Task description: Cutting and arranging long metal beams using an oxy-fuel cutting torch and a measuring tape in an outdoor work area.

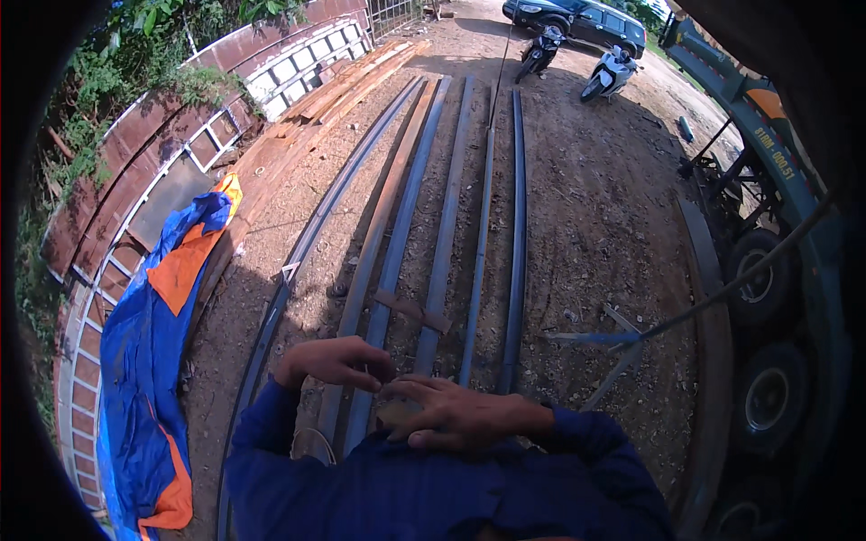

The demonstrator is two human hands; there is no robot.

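Both my hands are close together in front of my body, above long steel bars laid on the ground. My left hand (pixel 345 361) has its fingers bent inward, with a small pale spot at the fingertips that I cannot make out. Just right of it, my right hand (pixel 460 413) curls over a dull yellowish, roundish thing (pixel 399 413), mostly hidden by the fingers. A grey bar (pixel 401 236) and a rusty bar (pixel 379 233) run away beneath the hands. Across two bars lies a short rusty flat piece (pixel 411 311).
A blue and orange tarp (pixel 149 352) lies at the left beside rusty panels (pixel 135 180). More bars (pixel 517 243) stretch ahead. A metal stand (pixel 639 339) is at the right, near a truck (pixel 785 162). Motorbikes (pixel 611 74) and a car (pixel 586 22) stand far off.
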